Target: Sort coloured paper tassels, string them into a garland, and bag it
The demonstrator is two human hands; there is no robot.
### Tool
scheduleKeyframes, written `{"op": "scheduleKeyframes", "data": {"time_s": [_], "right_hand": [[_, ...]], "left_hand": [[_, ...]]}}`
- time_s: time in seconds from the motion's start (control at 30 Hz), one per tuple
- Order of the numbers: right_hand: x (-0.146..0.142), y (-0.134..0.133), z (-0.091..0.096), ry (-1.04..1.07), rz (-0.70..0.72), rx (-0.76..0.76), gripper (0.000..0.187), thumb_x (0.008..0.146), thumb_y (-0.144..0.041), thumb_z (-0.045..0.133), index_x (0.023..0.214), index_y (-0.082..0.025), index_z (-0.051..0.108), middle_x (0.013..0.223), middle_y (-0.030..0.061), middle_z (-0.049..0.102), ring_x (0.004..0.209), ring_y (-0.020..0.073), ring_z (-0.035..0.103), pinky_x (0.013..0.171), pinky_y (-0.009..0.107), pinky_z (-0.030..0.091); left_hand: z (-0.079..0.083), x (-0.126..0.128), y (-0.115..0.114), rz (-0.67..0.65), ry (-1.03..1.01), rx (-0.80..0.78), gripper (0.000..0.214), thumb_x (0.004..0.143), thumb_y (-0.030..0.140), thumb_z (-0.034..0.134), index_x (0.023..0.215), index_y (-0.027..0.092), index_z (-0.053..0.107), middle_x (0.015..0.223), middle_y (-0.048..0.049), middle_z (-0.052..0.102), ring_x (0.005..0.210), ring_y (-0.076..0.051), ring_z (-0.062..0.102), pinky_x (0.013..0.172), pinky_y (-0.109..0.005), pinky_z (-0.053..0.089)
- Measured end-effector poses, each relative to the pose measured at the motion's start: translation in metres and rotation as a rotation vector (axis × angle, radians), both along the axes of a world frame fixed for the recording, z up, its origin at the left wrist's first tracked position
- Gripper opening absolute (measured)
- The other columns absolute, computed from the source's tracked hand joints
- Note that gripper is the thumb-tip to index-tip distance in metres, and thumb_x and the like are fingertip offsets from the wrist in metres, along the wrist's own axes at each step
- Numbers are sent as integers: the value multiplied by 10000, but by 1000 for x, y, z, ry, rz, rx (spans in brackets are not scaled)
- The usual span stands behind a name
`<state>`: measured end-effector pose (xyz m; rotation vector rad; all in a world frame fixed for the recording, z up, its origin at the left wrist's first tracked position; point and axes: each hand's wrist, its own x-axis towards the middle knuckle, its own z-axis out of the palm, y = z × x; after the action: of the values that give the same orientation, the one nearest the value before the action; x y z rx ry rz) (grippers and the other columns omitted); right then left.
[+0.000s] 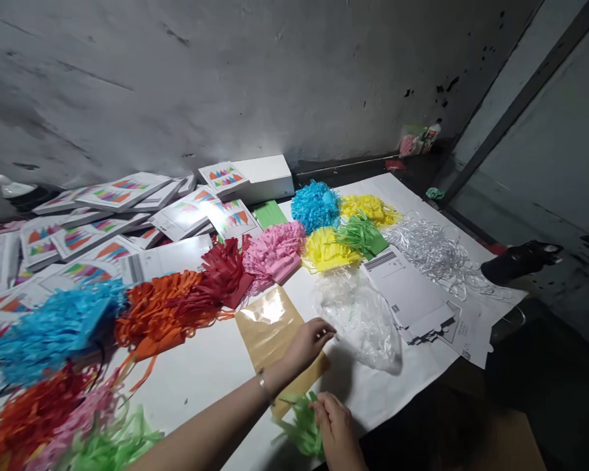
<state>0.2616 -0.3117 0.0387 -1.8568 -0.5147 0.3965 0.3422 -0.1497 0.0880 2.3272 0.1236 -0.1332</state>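
Note:
My left hand (310, 343), with a bracelet at its wrist, hovers over a brown paper sheet or envelope (269, 320). Its fingers are loosely bent and apart, and nothing shows between them. Close to its right lies a crumpled clear plastic bag (358, 320). Nearer the table's front edge, my right hand (338, 428) pinches a light green tissue-paper tassel (302, 425) by its top end. The fringe hangs to the left, over the lower end of the brown paper.
Fringed paper bundles in blue (317, 204), yellow (326, 248), pink (275, 252), red (226, 268) and orange (164, 307) line the table (196, 392). Printed boxes (125, 191) pile up at left. White string (429, 252) and flat cartons (407, 288) lie right. A wall stands behind.

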Motion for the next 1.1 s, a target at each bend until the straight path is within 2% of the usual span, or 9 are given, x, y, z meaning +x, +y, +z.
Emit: {"op": "scheduleKeyframes", "data": {"time_s": [0.13, 0.23, 0.33, 0.43, 0.6, 0.77, 0.9, 1.0, 1.1], "right_hand": [[2, 0, -9, 32, -25, -13, 287, 961, -324, 350, 765, -232, 537, 707, 8, 617, 642, 149, 593, 585, 215, 414], [7, -3, -10, 73, -44, -19, 281, 961, -320, 358, 757, -228, 528, 723, 10, 629, 659, 146, 607, 593, 206, 414], [6, -8, -16, 95, -76, -39, 293, 964, -325, 360, 754, -223, 537, 720, 7, 623, 662, 142, 600, 605, 203, 406], [3, -9, -23, 89, -82, -62, 304, 964, -333, 365, 752, -221, 552, 692, 0, 604, 637, 139, 580, 597, 206, 394], [5, 1, -17, 35, -51, -61, 299, 966, -317, 370, 749, -222, 553, 700, -1, 602, 642, 139, 581, 599, 210, 394], [7, 2, -4, -9, -55, -76, 347, 976, -357, 336, 766, -217, 574, 704, 9, 603, 644, 144, 589, 593, 212, 420], [16, -13, 10, -17, -161, -74, 338, 971, -405, 360, 873, -209, 617, 728, 21, 643, 645, 150, 616, 582, 206, 458], [22, -16, 34, -85, -212, -44, 286, 961, -394, 408, 957, -211, 628, 778, 25, 679, 673, 149, 639, 616, 202, 481], [21, -2, 62, -181, -149, 0, 256, 955, -359, 435, 874, -211, 627, 739, 16, 669, 668, 144, 635, 629, 199, 477]], "left_hand": [[-34, 63, -27, -132, 66, 162, 198, 869, 117, 498, 898, 180, 684, 964, -66, 666, 879, -174, 620, 789, -263, 472], [-54, 83, -38, -191, 130, 247, 206, 874, 109, 465, 849, 156, 664, 933, -88, 635, 901, -210, 596, 791, -307, 471], [-63, 86, -37, -226, 173, 291, 217, 894, 101, 417, 881, 142, 629, 974, -109, 603, 963, -229, 558, 849, -347, 456], [-63, 81, -30, -228, 201, 281, 213, 898, 89, 397, 920, 152, 600, 1044, -113, 577, 1008, -228, 526, 892, -359, 437], [-57, 78, -24, -128, 194, 140, 213, 857, 51, 412, 840, 145, 603, 989, -108, 585, 973, -235, 530, 877, -381, 429], [-37, 70, -21, 10, 124, -159, 132, 834, 115, 510, 818, 164, 632, 893, -60, 623, 896, -198, 563, 845, -336, 437], [-11, 31, -10, 105, 141, -440, 202, 861, 265, 554, 981, 126, 639, 833, -59, 651, 738, -157, 602, 677, -274, 479], [11, -15, 0, 271, 258, -895, 248, 784, 318, 690, 917, 111, 661, 793, -52, 646, 664, -113, 589, 612, -216, 466], [29, -62, 7, 521, 349, -1431, 275, 631, 261, 846, 786, 115, 674, 769, -33, 638, 632, -70, 563, 559, -154, 422]]}}
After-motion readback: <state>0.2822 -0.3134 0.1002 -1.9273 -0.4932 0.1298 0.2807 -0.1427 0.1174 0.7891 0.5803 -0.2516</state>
